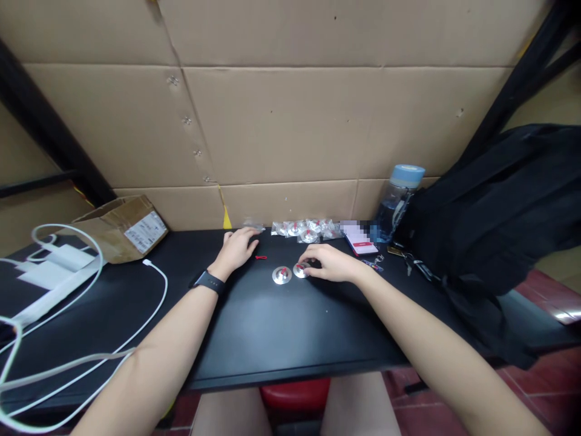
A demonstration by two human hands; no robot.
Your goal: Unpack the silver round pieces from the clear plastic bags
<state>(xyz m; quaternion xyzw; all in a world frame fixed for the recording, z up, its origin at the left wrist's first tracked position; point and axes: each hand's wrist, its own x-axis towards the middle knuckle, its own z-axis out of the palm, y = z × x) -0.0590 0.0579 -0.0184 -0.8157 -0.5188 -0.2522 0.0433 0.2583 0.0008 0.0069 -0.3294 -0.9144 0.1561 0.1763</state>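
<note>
Two small silver discs with red pieces at their centres lie side by side on the black table. My right hand has its thumb and fingers round the edge of the right disc. The left disc lies untouched beside it. My left hand rests on the table farther left, fingers apart, near a clear plastic wrapper. A small red strip lies between my left hand and the discs. Several wrapped silver discs sit in clear bags against the cardboard wall.
On the left are a brown paper bag, a white power strip and white cables. At the right stand a blue-capped bottle and a black backpack, with a phone and keys nearby.
</note>
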